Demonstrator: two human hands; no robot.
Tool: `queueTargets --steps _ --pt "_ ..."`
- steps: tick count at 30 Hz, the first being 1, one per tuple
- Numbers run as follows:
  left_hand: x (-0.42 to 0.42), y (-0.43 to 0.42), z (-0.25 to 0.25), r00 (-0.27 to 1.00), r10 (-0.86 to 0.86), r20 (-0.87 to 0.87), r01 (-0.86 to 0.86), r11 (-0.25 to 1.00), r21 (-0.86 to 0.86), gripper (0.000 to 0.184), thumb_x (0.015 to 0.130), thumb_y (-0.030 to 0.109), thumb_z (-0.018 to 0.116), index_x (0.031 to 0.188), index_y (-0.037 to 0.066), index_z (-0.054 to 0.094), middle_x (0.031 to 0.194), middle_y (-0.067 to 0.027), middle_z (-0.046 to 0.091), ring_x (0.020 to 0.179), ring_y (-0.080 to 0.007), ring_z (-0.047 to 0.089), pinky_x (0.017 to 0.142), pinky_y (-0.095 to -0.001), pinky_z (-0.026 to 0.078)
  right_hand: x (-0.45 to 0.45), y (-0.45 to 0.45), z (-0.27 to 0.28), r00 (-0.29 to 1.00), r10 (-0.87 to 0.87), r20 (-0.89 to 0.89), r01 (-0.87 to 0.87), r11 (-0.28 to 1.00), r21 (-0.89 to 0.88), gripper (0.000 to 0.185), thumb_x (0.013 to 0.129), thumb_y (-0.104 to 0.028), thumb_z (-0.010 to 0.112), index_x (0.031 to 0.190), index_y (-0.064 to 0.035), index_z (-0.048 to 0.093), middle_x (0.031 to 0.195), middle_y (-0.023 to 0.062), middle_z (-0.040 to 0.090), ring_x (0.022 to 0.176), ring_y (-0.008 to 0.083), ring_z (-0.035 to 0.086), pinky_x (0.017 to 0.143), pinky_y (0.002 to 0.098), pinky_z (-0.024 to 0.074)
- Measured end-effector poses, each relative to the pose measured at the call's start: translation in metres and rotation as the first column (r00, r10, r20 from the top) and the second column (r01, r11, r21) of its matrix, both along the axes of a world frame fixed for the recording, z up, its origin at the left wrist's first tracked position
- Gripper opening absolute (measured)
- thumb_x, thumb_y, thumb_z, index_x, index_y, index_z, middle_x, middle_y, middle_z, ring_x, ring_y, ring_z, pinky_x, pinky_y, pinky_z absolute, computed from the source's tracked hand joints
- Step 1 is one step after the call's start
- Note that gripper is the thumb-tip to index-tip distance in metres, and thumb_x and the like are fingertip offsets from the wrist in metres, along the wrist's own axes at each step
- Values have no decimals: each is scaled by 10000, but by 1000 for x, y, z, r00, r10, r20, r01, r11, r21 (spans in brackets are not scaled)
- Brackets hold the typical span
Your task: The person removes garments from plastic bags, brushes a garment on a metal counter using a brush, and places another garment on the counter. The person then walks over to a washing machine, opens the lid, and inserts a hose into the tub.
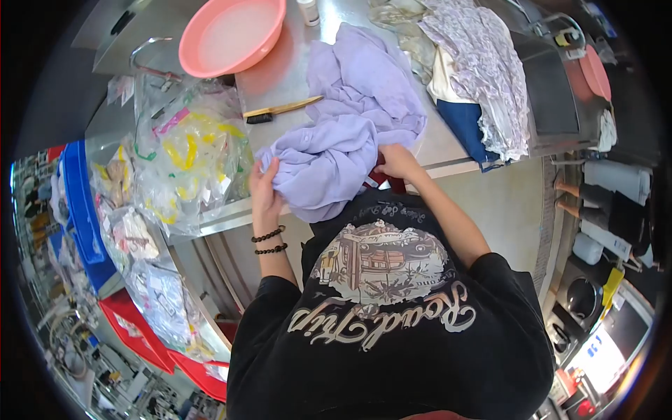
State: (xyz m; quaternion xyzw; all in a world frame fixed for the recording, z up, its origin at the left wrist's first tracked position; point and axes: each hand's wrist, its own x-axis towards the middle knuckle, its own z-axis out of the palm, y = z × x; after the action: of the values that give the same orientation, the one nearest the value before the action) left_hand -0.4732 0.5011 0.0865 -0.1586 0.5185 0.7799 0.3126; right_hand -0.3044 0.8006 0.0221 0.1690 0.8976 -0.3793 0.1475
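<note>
A lavender garment [329,157] lies bunched at the front edge of the metal worktop, with more of its cloth spread out behind. My left hand [264,190], with dark beads at the wrist, is closed on the garment's left side. At its right side, my right hand [397,162] has curled fingers, partly hidden beside the cloth. Just below those fingers shows a dark red piece [393,183] with a bit of white; I cannot tell what it is. A wooden-handled brush [283,108] with dark bristles rests on the worktop, its handle tip touching the lavender cloth.
A pink basin [234,35] of cloudy liquid stands at the back left, near a white bottle [308,12]. Clear plastic bags [192,150] crowd the left side. Patterned clothing [483,63] and a dark blue garment [465,129] lie right, beside a sink [553,91]. Another person stands far right.
</note>
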Motion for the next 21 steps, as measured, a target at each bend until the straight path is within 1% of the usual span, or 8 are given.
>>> queueTargets --steps 2,5,8,11,12,14,17,21 --pt "-34 -21 -3 896 -242 -374 18 859 -512 356 874 104 690 1200 29 568 1105 -129 646 850 -179 636 794 -291 520 16 9 1 998 21 -65 -30 988 -149 243 729 -162 748 885 17 697 774 117 696 634 281 594 677 344 496" --pt "-65 -7 27 776 -271 -570 -177 774 -608 385 817 114 739 1173 56 603 1111 -133 642 893 -202 628 789 -295 513 38 34 93 1000 -22 -14 19 983 -182 204 732 -49 725 929 2 708 751 82 671 608 209 535 652 307 473" --pt "-59 36 64 239 -778 -581 -386 473 -792 419 771 188 760 1156 84 631 1141 -95 640 1084 -286 565 915 -388 476 57 44 156 980 -197 11 191 933 -305 177 742 -59 702 910 0 703 736 54 668 615 186 527 649 287 461" --pt "-14 100 78 102 -669 -736 317 723 -613 461 778 253 762 1191 94 635 1259 -91 587 1176 -310 522 1013 -405 407 69 45 193 990 -131 59 143 942 -304 148 740 -12 650 880 7 692 762 43 670 639 161 519 644 264 442" --pt "5 118 78 -7 -717 -697 500 601 -624 586 766 284 767 1300 129 581 1384 -136 529 1292 -351 466 1079 -457 362 74 44 198 991 -110 72 127 944 -306 143 739 3 632 871 9 689 771 39 670 647 153 516 643 256 436" --pt "40 139 63 -381 -762 -524 357 401 -844 784 713 353 804 1413 194 490 1502 -139 400 1413 -389 314 1118 -572 271 83 44 202 994 -105 34 111 936 -335 147 732 13 615 861 9 686 784 38 672 661 156 523 644 257 433" --pt "56 146 51 -436 -830 -348 262 253 -931 1014 644 400 835 1512 244 334 1580 -167 241 1449 -470 169 1076 -718 183 100 43 207 995 -54 -87 10 896 -443 171 710 44 566 834 9 678 823 34 679 705 164 543 650 258 425" --pt "8 130 38 -294 -862 -413 279 335 -900 1148 573 413 867 1541 258 271 1607 -212 119 1448 -508 108 1044 -768 181 138 41 269 952 -90 -294 -60 883 -466 223 658 92 492 770 24 673 848 60 678 744 226 568 682 291 447"
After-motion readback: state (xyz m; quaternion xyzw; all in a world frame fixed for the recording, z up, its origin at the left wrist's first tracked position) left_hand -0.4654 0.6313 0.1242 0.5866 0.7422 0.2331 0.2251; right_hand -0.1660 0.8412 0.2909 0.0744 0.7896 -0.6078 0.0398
